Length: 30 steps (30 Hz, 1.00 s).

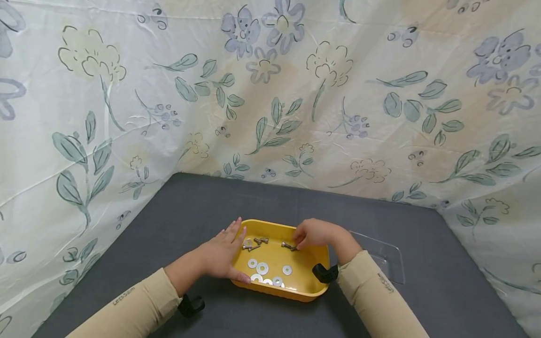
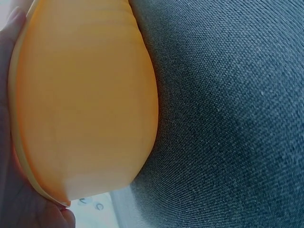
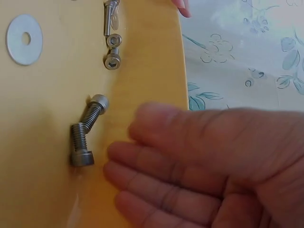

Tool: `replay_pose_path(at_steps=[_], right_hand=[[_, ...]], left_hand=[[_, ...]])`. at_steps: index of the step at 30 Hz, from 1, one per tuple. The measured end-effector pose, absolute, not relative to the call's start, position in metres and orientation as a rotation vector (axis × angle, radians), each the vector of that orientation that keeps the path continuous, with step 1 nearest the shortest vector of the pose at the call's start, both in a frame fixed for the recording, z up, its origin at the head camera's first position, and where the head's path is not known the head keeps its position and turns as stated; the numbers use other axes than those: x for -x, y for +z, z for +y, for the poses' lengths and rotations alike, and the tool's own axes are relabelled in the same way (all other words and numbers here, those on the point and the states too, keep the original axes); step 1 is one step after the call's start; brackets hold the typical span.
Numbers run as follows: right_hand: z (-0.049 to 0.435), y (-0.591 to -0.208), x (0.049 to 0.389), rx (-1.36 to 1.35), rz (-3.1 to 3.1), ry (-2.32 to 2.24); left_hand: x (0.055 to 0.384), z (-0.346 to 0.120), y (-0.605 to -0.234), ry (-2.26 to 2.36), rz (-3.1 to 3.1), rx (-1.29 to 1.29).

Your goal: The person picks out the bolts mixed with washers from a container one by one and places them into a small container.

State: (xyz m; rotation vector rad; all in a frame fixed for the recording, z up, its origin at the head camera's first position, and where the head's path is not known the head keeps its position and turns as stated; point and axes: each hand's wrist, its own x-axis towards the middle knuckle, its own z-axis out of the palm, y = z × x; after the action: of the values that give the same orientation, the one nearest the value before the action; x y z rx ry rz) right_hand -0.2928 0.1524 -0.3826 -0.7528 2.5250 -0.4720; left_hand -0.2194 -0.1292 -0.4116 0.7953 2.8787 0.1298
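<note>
A yellow tray [image 1: 314,263] holds socket head screws and flat washers [image 1: 262,268]. My left hand [image 1: 215,256] rests across its left end, fingers extended along the rim and thumb at the near side. From the left wrist view, the tray's outer wall [image 2: 85,104] fills the left half, with the hand at the rim. My right hand [image 1: 319,232] reaches into the tray's far right part. Its loosely bent fingers are beside two screws [image 3: 82,152] in the right wrist view, thumb and fingers apart with nothing between them.
More screws [image 1: 255,246] lie near the tray's left end, beside a washer. A clear plastic container [image 1: 393,263] stands right of the tray, partly behind my right arm. Flowered cloth [image 1: 270,94] hangs around the dark grey table surface [image 1: 211,202].
</note>
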Motion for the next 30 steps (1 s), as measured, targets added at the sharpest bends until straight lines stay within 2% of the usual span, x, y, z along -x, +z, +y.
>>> replay_pose_path(at_steps=[9, 30], right_hand=[[0.147, -0.389, 0.289, 0.754, 2.486, -0.355], [0.139, -0.404, 0.295, 0.880, 2.427, -0.485]], left_hand=[[0.218, -0.129, -0.413, 0.135, 2.882, -0.794], [0.222, -0.128, -0.410, 0.140, 2.871, -0.783]])
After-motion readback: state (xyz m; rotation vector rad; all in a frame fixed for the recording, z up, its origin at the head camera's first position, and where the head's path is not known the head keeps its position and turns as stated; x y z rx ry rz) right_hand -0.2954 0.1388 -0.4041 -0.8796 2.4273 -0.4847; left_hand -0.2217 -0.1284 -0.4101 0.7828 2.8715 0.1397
